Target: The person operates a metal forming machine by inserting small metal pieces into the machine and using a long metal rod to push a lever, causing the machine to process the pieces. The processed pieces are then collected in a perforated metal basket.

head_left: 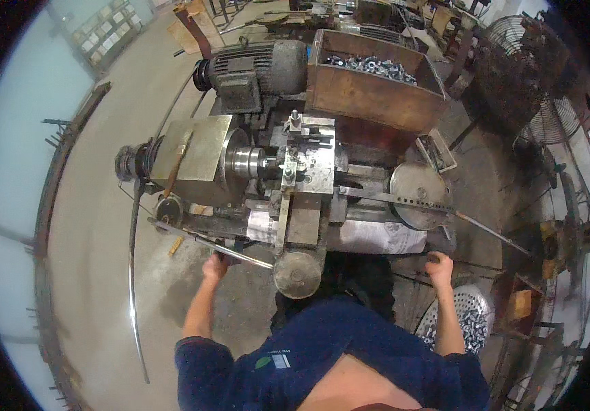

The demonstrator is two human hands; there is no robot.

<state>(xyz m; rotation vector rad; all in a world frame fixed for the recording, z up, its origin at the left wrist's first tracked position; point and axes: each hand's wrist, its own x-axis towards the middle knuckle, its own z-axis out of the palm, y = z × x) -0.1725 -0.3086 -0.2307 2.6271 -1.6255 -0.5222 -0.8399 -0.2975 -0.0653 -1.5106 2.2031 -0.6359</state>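
While we stand over the lathe, both our hands grip its front.

From the left: a belt pulley sits at the headstock, with the motor behind it and the chuck beside the tool post. Our left hand is closed round the near end of a long lever that slants up and left along the lathe's front. Between our hands hangs a round handwheel. Further right lies a round disc, crossed by a thin bar. Our right hand is curled shut on a handle we cannot make out, below that disc. Behind stands a rusty bin of nuts; at our right elbow sits a perforated basket of more nuts.
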